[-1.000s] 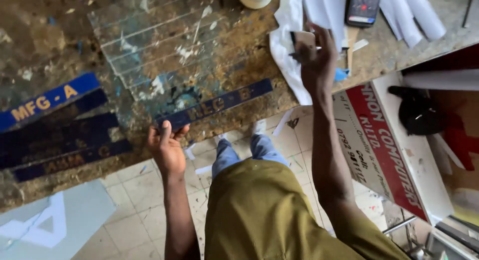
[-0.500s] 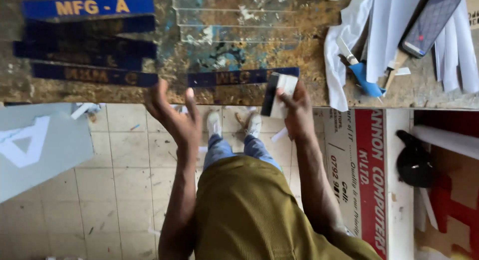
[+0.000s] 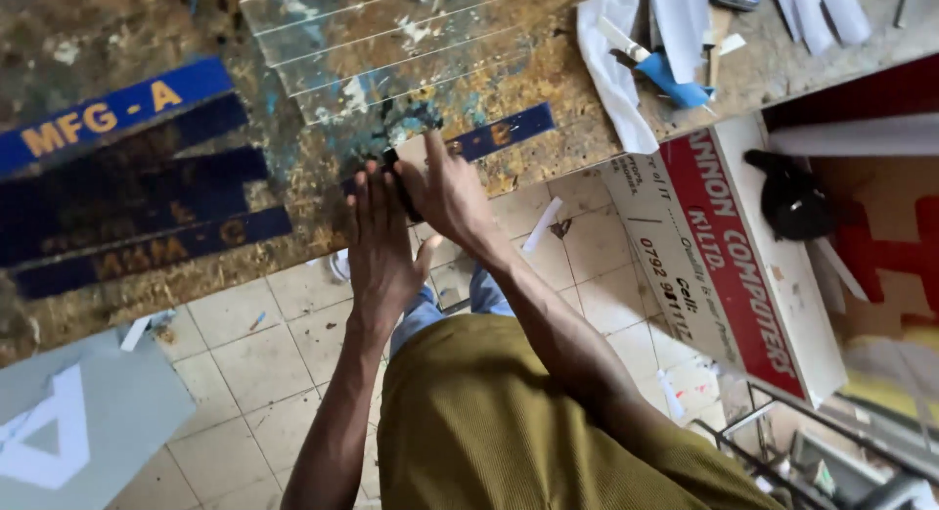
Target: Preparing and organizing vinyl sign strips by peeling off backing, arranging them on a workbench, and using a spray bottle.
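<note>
Blue strip (image 3: 494, 135) with orange lettering, lying at the near edge of the desk (image 3: 293, 192), its left end under both hands, its right end free and pointing toward the far right.

Nearest: olive-green trousers (image 3: 489, 422) and pale floor tiles (image 3: 264, 363), scraps of paper scattered on them. Grey panel (image 3: 78, 422) with a white letter, low left. White and red signboard (image 3: 724, 246), leaning at the right.

Left hand (image 3: 381, 241): flat, fingers straight and close together, pressing down at the desk edge on the strip's left end. Right hand (image 3: 445, 187): touching the left, fingers bent over a small dark object (image 3: 406, 182) that it presses on the strip; what that object is cannot be told.

Left of the hands: 4 more blue strips (image 3: 137, 192) side by side, well apart from the held one, the farthest with clear orange lettering.

Beyond the hands: clear plastic strips (image 3: 381, 41) laid in a row on the stained, paint-marked top.

Far right: white cloth (image 3: 611, 70), blue-handled tool (image 3: 665, 75) on it, white paper rolls (image 3: 812, 6) behind.
</note>
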